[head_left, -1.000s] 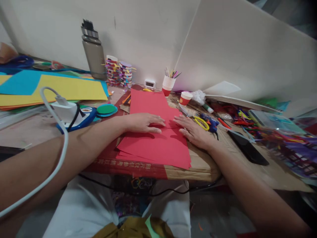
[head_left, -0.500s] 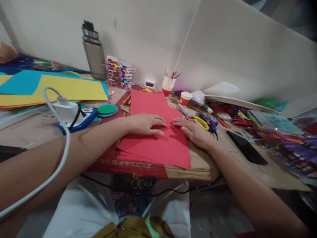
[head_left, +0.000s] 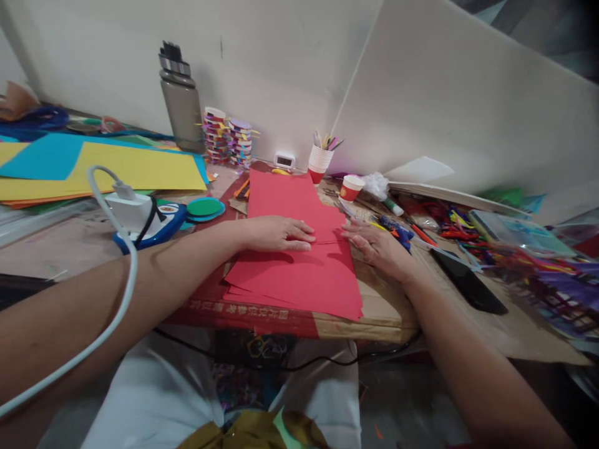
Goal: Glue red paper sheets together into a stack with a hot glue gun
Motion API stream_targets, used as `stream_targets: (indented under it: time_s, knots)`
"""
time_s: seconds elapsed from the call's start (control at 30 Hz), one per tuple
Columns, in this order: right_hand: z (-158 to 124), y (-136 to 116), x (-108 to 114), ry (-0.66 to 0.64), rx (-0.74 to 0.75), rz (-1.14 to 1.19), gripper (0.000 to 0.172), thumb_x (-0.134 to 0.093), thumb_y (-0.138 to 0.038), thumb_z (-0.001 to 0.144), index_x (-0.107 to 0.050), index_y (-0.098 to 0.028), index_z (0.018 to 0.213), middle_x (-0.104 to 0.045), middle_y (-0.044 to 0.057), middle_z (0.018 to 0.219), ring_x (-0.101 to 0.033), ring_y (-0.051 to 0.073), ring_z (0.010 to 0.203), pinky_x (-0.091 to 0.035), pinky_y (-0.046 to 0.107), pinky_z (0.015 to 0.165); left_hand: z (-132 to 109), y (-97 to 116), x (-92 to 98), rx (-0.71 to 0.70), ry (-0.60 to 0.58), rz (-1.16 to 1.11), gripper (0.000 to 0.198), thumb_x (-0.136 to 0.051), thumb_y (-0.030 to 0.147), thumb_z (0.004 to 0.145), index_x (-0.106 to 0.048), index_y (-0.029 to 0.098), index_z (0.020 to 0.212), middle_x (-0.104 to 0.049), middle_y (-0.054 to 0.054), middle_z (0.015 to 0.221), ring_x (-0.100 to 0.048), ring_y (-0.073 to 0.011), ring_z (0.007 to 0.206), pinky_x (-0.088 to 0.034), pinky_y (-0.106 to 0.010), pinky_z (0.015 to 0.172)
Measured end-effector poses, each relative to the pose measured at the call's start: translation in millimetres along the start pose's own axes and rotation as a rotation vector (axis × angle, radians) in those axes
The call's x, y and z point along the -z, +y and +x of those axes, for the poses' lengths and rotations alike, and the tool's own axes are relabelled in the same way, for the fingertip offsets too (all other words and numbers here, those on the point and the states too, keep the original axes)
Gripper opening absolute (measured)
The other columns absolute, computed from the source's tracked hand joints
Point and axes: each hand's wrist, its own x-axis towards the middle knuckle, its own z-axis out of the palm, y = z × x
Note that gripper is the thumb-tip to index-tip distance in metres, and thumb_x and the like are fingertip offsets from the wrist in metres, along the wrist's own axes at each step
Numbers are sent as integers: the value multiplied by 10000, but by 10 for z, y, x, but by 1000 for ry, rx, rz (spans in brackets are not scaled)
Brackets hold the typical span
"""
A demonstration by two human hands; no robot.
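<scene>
Two hands, both open and flat, gripping nothing.

- Left hand [head_left: 277,234]: palm down, fingers stretched out together, pressing on the red paper [head_left: 290,274] near its middle.
- Right hand [head_left: 378,247]: palm down, fingertips on the right edge of the red paper, heel resting on the cardboard [head_left: 386,308] beside it.
- Red paper: several sheets overlapping, lying lengthwise away from the person on the cardboard. A thin line runs across it between the two hands; whether it is a fold or a sheet's edge cannot be told.
- Just beyond the right hand: blue glue gun [head_left: 399,228], touching or nearly touching the knuckles; glue stick [head_left: 393,206]; small red-and-white cup [head_left: 350,186].
- At the far end of the paper: white cup [head_left: 319,159] holding sticks; small white clock [head_left: 284,161] against the wall.
- Far left of the paper: grey bottle [head_left: 181,103], upright; striped stacks [head_left: 229,138] beside it.
- Left: yellow sheet [head_left: 126,169] over a blue sheet [head_left: 44,156]; green disc [head_left: 203,206]; white charger [head_left: 131,211], its cable [head_left: 115,312] crossing over the left forearm.
- Right: black phone [head_left: 468,282], flat, near the right wrist; a tangle of pipe cleaners [head_left: 472,227] further off.
</scene>
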Motion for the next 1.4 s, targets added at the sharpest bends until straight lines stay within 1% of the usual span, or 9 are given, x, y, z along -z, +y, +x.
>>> stream_targets:
  time_s: [0.13,0.3,0.43,0.57,0.67,0.77,0.93,1.13,1.4]
  knots:
    - [33,-100,-18,-13,38,26,529,-289,-499,958,-473,-236,1379,-414,37,1459,-285,219,1391,-237,471,1144,4,14,-17,-3,10,-7,506,-410,529,916,-531,263,1330,-434,-34,1456,-398,-185,1327,-239,-289,1097]
    - [62,-177,-64,-193,35,67,497,-244,-431,980,-463,-238,1382,-457,27,1427,-350,201,1361,-187,490,1155,-24,-48,49,27,-29,-81,481,-428,508,913,-547,269,1313,-480,-28,1419,-403,-188,1327,-257,-297,1089]
    - [39,-124,-41,-126,16,109,493,-228,-440,982,-569,-260,1290,-560,24,1336,-449,199,1295,-285,465,1123,-79,-174,168,180,55,-105,447,-437,513,899,-689,210,1110,-658,-54,1207,-584,-194,1120,-392,-265,963]
    - [50,-141,-41,-16,45,91,516,-263,-485,968,-549,-232,1314,-500,49,1397,-376,207,1346,-268,445,1134,-78,-252,139,140,181,19,510,-451,475,896,-529,199,1318,-489,-66,1413,-408,-207,1311,-275,-305,1083]
    - [93,-238,-87,-52,120,50,553,-285,-494,963,-386,-220,1432,-344,41,1502,-239,196,1409,-180,436,1165,-43,-253,34,137,75,74,690,-434,539,885,-313,177,1460,-274,-93,1538,-201,-226,1420,-171,-336,1134]
    - [132,-330,-147,-162,181,21,578,-302,-488,962,-305,-208,1468,-281,46,1528,-181,195,1425,-147,450,1169,-19,-236,-28,172,-47,115,778,-385,620,870,-228,179,1491,-217,-91,1556,-128,-246,1439,-100,-377,1151]
    - [127,-322,-168,-264,198,65,540,-266,-452,978,-335,-207,1454,-346,55,1495,-250,183,1405,-171,465,1162,-51,-259,31,170,-152,170,868,-402,683,820,-157,215,1508,-126,-56,1577,-35,-258,1450,-50,-406,1154]
    - [90,-262,-114,-243,176,124,494,-259,-421,985,-403,-233,1419,-405,40,1460,-311,174,1380,-213,466,1153,-178,-315,155,262,-234,165,981,-502,747,709,-126,312,1504,-104,-26,1578,-38,-331,1440,-49,-508,1134]
    - [37,-200,-77,-182,139,176,461,-252,-421,989,-526,-267,1327,-509,19,1386,-394,188,1335,-239,487,1141,-212,-261,186,296,-245,144,1071,-582,738,644,-123,295,1504,-69,-55,1578,-28,-351,1436,-50,-534,1128]
